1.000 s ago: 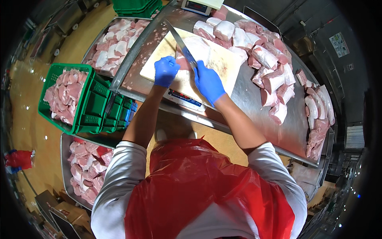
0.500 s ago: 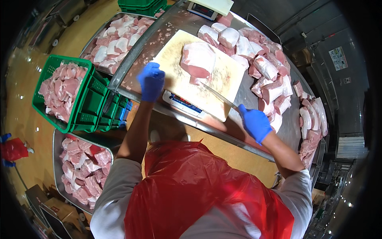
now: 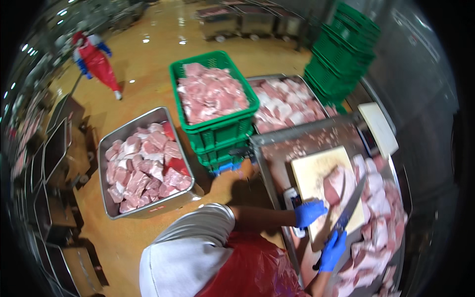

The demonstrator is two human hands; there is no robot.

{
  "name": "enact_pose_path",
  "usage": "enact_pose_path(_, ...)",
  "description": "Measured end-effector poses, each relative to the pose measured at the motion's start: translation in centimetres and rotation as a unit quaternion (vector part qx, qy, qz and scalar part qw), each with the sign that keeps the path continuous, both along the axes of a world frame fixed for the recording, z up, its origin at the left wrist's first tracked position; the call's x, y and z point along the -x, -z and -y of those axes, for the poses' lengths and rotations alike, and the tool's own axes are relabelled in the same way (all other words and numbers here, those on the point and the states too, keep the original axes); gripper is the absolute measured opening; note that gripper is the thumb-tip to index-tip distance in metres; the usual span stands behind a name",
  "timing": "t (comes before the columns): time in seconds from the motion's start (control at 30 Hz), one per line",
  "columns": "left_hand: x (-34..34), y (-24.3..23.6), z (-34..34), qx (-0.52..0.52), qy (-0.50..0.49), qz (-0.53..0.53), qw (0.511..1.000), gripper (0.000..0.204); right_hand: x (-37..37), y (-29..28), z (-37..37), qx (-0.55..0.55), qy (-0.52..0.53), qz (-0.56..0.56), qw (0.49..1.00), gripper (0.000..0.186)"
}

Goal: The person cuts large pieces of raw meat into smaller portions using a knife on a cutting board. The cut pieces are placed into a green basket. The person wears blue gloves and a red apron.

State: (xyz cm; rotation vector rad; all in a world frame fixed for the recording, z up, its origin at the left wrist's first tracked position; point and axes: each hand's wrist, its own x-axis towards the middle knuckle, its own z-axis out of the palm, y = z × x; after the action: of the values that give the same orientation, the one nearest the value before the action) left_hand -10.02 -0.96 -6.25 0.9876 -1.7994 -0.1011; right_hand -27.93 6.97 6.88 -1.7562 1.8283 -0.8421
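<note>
In my right hand (image 3: 332,251), gloved in blue, I grip a long knife (image 3: 349,210) by its handle. Its blade slants up over the right side of a cutting board (image 3: 310,173), pointing away from me. On the board sits a thick block of raw meat (image 3: 334,187), pink on its cut face and pale with fat on top. My left hand (image 3: 310,213), also in a blue glove, is over the near left part of the board, just short of the meat. Its fingers, a little blurred, reach forward with nothing visible in them.
A blue-and-white scale (image 3: 293,199) shows beside the board. Several meat pieces (image 3: 378,232) lie along the steel table's right side. Left of the table are a green crate (image 3: 250,101) of trimmings and metal bins (image 3: 111,195) of meat. A person (image 3: 96,59) in a red apron stands far left.
My view has swung left, bringing the bins and the other person further in. The knife has lifted from lying low across the board to pointing upward. My left hand has come closer to the meat.
</note>
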Motion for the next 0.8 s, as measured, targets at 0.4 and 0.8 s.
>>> enact_pose_path(0.4, -43.3, -15.3, 4.7, -0.184, -0.442, 0.316, 0.819, 0.028, 8.1, 3.4, -2.1, -0.018, 0.137, 0.084, 0.987, 0.046)
enact_pose_path(0.8, -7.3, -9.2, 17.6, -0.277, 0.259, -0.068, 0.923, 0.044, 3.9, -1.9, 1.1, 0.119, 0.056, 0.02, 0.991, 0.017)
